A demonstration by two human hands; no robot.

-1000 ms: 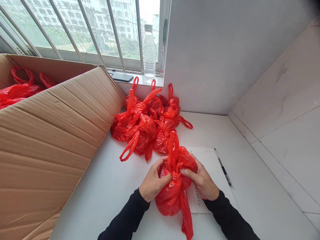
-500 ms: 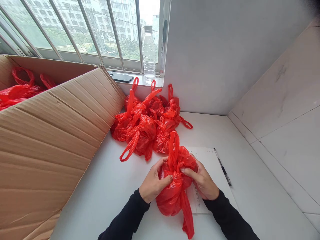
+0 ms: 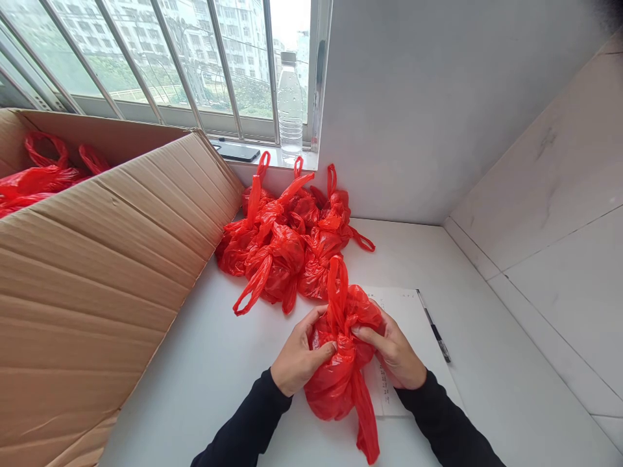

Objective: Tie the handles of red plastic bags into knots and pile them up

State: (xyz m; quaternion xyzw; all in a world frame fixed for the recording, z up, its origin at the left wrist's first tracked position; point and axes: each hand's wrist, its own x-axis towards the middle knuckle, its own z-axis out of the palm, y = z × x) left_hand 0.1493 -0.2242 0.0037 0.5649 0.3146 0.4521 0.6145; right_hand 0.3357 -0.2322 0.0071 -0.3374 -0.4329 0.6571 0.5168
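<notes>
A knotted red plastic bag (image 3: 335, 383) is held between my two hands, above the white table and partly over a sheet of paper (image 3: 406, 324) with handwriting. My left hand (image 3: 304, 350) grips the bag's left side, its thumb beside the knot. On the other side, my right hand (image 3: 392, 347) grips the bag, thumb pressed near the knot. One handle loop sticks up at the top; another end hangs down toward me. What is inside the bag is hidden. Just beyond lies a pile of similar tied red bags (image 3: 280, 253).
At the left stands a large cardboard box (image 3: 111, 259) with more red bags (image 3: 43, 175) inside. A black pen (image 3: 438, 334) lies along the paper's right edge. On the windowsill are a clear water bottle (image 3: 291, 110) and a phone (image 3: 237, 152). Walls bound the table behind and right.
Almost nothing differs. The bag has shifted very slightly in my hands, its hanging end a touch to the right; both hands keep their grip.
</notes>
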